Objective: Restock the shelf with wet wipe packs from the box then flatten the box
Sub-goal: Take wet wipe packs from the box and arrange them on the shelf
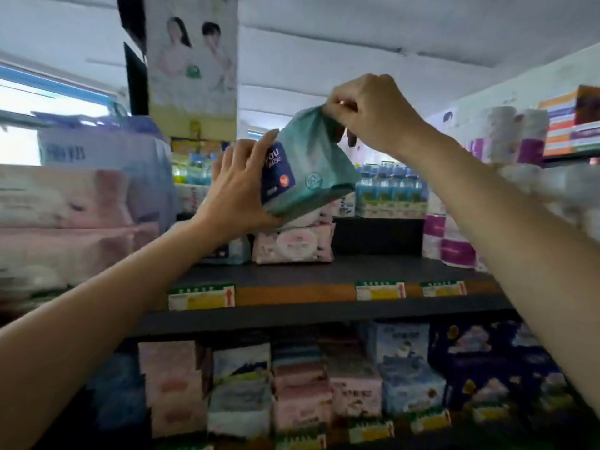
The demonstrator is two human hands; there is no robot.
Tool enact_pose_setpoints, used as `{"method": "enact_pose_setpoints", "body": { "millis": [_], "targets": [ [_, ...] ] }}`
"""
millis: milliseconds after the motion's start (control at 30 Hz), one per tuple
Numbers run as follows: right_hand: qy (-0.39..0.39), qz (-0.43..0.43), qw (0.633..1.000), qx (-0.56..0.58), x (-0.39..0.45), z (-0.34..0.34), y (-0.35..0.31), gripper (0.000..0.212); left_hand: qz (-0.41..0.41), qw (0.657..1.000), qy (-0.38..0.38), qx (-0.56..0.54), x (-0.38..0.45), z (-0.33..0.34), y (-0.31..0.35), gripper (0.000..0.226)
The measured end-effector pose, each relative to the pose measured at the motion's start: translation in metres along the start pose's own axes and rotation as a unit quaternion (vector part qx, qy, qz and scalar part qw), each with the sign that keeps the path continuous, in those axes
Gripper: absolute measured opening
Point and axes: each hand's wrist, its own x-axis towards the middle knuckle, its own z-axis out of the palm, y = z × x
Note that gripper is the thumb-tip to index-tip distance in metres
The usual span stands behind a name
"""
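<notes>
A teal wet wipe pack with a dark blue label is held tilted in the air above the dark upper shelf. My right hand pinches its top corner from above. My left hand grips its lower left side, fingers spread along the label. Just below the pack, a pink wipe pack lies on the shelf, with a pale blue pack beside it on the left. The box is not in view.
Large pink and white tissue bundles fill the shelf's left side. Purple-and-white paper rolls stand at the right. Bottled water packs sit behind. The lower shelf is packed with wipe packs. Price tags line the shelf edge.
</notes>
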Motion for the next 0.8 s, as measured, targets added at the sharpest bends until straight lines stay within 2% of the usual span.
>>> {"method": "enact_pose_setpoints", "body": {
  "millis": [33, 100, 133, 200, 300, 400, 467, 600, 700, 800],
  "targets": [
    [-0.035, 0.028, 0.996, 0.075, 0.003, 0.009, 0.003, 0.017, 0.001, 0.998, 0.009, 0.06, 0.001, -0.004, -0.01, 0.111],
    [-0.134, 0.084, 0.958, 0.239, 0.007, 0.031, 0.009, 0.012, 0.025, 0.987, 0.022, 0.157, 0.003, -0.01, -0.029, 0.103],
    [-0.17, 0.103, 0.938, 0.284, 0.01, 0.043, 0.011, 0.02, 0.04, 0.979, 0.019, 0.2, 0.005, -0.011, -0.038, 0.102],
    [-0.193, 0.104, 0.939, 0.265, 0.019, 0.069, 0.01, 0.046, 0.055, 0.957, 0.007, 0.284, 0.011, -0.012, -0.055, 0.105],
    [-0.124, 0.065, 0.974, 0.178, 0.038, 0.107, -0.003, 0.073, 0.043, 0.927, -0.006, 0.372, 0.021, -0.012, -0.079, 0.116],
    [-0.087, 0.056, 0.973, 0.207, 0.056, 0.144, -0.006, 0.077, 0.005, 0.91, -0.035, 0.413, 0.023, -0.008, -0.102, 0.126],
    [-0.092, 0.05, 0.969, 0.222, 0.068, 0.164, -0.003, 0.076, -0.03, 0.895, -0.057, 0.441, 0.022, 0.001, -0.114, 0.128],
    [-0.11, 0.01, 0.978, 0.176, 0.09, 0.196, 0.01, 0.069, -0.094, 0.877, -0.115, 0.458, 0.024, 0.029, -0.132, 0.125],
    [-0.105, 0.005, 0.982, 0.158, 0.107, 0.215, 0.022, 0.075, -0.116, 0.862, -0.126, 0.478, 0.032, 0.05, -0.15, 0.127],
    [-0.106, 0.005, 0.981, 0.165, 0.12, 0.236, 0.03, 0.075, -0.126, 0.854, -0.102, 0.494, 0.037, 0.066, -0.168, 0.132]
  ]
}}
